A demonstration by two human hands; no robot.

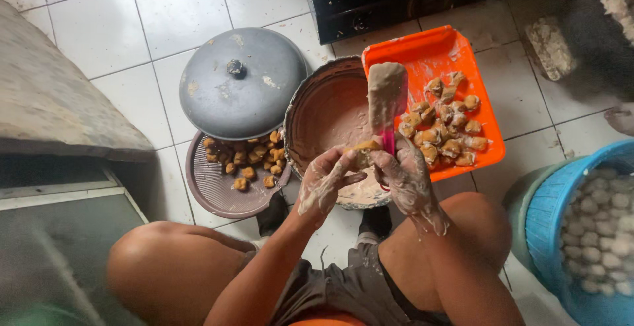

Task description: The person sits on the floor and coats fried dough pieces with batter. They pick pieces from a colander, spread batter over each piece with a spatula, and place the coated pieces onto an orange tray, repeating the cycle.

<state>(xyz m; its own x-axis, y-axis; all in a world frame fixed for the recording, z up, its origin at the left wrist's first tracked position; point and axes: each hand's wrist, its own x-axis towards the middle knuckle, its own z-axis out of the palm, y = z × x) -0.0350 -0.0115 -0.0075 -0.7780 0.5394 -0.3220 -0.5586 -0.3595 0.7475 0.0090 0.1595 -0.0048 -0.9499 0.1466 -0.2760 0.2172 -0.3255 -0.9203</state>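
Observation:
My left hand [323, 181], smeared with pale paste, holds a small brown tofu puff [362, 153] over the rim of a basin. My right hand [404, 171], also coated, grips the pink handle of a spatula [387, 95] whose blade is loaded with beige paste and points up. The blade's lower end meets the puff. Both hands hover above the big round basin [317, 111], which has paste smeared on its inside.
An orange tray [429, 52] of filled puffs lies right of the basin. A round brown tray [211, 187] with plain puffs sits left, partly under a grey lid [241, 82]. A blue basket [561, 200] of white balls stands at right. A black stove is behind.

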